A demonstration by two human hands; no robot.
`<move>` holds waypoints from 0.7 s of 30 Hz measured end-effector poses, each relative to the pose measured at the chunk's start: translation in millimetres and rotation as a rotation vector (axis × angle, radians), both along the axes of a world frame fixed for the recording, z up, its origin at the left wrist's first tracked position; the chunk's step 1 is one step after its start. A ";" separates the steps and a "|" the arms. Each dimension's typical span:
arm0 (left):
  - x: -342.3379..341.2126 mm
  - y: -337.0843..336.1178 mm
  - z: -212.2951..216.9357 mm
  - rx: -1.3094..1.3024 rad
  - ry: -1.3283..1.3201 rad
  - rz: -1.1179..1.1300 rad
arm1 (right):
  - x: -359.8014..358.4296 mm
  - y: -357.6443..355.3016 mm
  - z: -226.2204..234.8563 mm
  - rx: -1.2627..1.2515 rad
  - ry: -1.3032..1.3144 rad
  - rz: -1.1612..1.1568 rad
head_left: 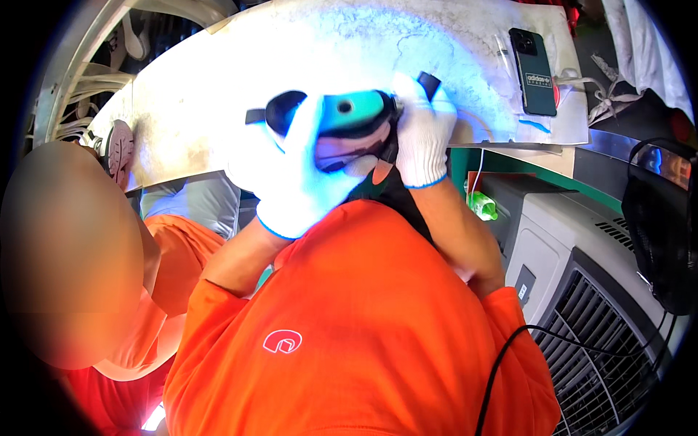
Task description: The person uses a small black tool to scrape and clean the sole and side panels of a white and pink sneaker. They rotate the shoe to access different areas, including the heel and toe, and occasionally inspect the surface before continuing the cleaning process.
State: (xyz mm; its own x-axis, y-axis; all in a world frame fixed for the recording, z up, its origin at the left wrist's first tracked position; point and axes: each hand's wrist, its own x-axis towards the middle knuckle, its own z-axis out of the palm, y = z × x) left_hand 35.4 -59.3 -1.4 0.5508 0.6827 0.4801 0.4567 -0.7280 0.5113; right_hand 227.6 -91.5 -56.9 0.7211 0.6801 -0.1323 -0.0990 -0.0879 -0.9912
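Gripping a teal shoe (342, 120), long axis left-right, both hands

Dark phone (533, 71) lying face-down on white worktable (218, 109), far right. Grey fan unit (582, 305) below right. Green bottle (483, 206) under table. Co-worker's orange sleeve (171, 261) at left.

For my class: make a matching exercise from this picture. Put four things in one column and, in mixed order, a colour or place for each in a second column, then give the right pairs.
Things:
1. gloves on the left hand and right hand
2. shoe part
3. phone
4. shirt

Descriptions:
A. orange
B. lying flat on the worktable, far right
C. white
D. teal and black, held in both hands

Pairs: 1-C, 2-D, 3-B, 4-A
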 end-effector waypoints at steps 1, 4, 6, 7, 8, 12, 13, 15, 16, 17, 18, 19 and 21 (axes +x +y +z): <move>-2.8 -7.7 -0.9 0.040 0.028 0.028 | -11.8 -6.6 9.6 0.039 0.239 -0.100; -8.5 -16.1 -12.3 0.129 0.089 0.074 | -42.2 -24.1 6.6 0.167 0.248 -0.252; -5.4 -13.8 -7.3 0.226 0.051 0.082 | -58.1 -22.0 15.2 0.243 0.203 -0.287; -6.9 -20.1 -5.5 0.240 0.121 0.111 | -57.6 -26.6 3.3 0.162 0.095 -0.283; -8.4 -20.8 -4.6 0.242 0.119 0.086 | -52.4 -28.2 0.7 0.143 0.047 -0.169; -21.0 -13.3 11.5 -0.101 0.088 0.069 | -6.5 -14.9 1.5 0.390 0.647 0.031; -20.5 -15.7 5.1 -0.230 -0.217 0.046 | 3.4 -13.1 4.4 0.413 0.630 -0.018; -21.8 -17.5 10.2 -0.465 -0.474 0.082 | 20.9 -8.4 -0.2 0.439 0.645 -0.067; -20.4 -14.4 18.4 -0.489 -0.493 0.020 | 23.4 -8.6 0.0 0.442 0.670 -0.051; -21.6 -14.1 18.2 -0.607 -0.473 -0.003 | 20.4 -10.8 4.7 0.428 0.700 -0.027; -22.1 -13.0 17.8 -0.724 -0.452 -0.026 | 16.6 -11.2 7.4 0.416 0.731 -0.003; -21.3 -11.0 19.1 -0.714 -0.444 -0.002 | 12.5 -9.4 7.0 0.412 0.690 0.010; -17.1 -6.6 19.3 -0.702 -0.437 0.050 | 7.2 -11.2 3.2 0.400 0.646 0.026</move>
